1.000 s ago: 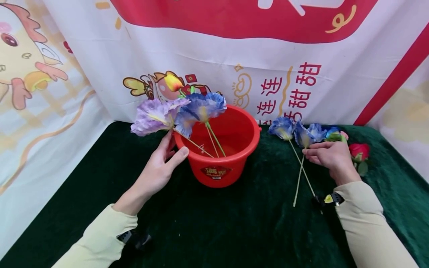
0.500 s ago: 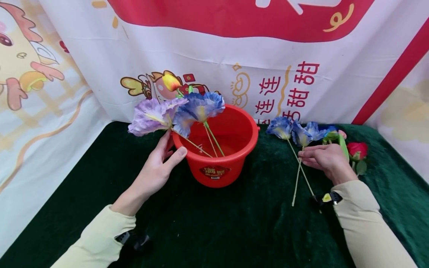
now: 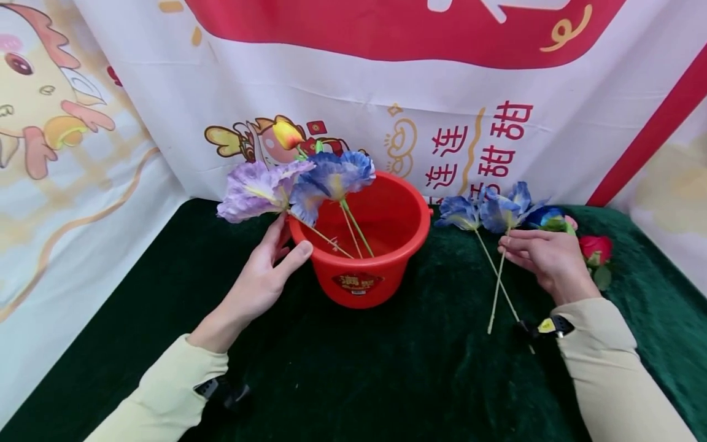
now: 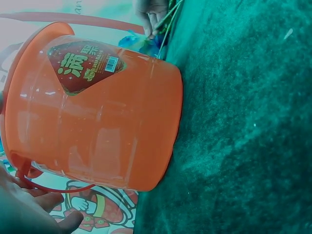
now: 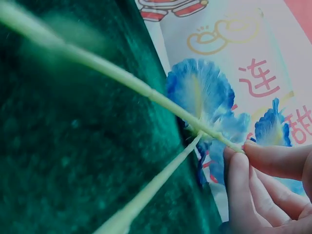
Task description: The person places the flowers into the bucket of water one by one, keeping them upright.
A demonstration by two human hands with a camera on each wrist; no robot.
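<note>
Three artificial flowers stand in your red bucket [image 3: 392, 279] at the centre of the frame: a violet ruffled bloom [image 3: 256, 190] leaning out over the left rim, a blue ruffled bloom [image 3: 337, 178] beside it, and a yellow-orange tulip [image 3: 287, 132] rising behind them. Their stems slant down inside towards the near wall.

Your left hand [image 3: 264, 273] is at the bucket's left side, thumb at the near-left rim and index finger reaching up towards the violet bloom's base — thumb and index well apart. Whether that index finger also touches the flower is too close to tell.

Your right hand [image 3: 544, 258], right of centre, pinches the stem of the held blue flower [image 3: 505, 209] between thumb and fingertips, just below the petals. That stem passes over the stem of a second blue flower [image 3: 461, 213], which lies to the left of your fingers, well apart from your left hand. Just beyond your right hand is a deeper-blue flower [image 3: 544, 216]; a red rose [image 3: 595, 248] lies right of your knuckles on the dark green cloth [image 3: 353, 368].
</note>
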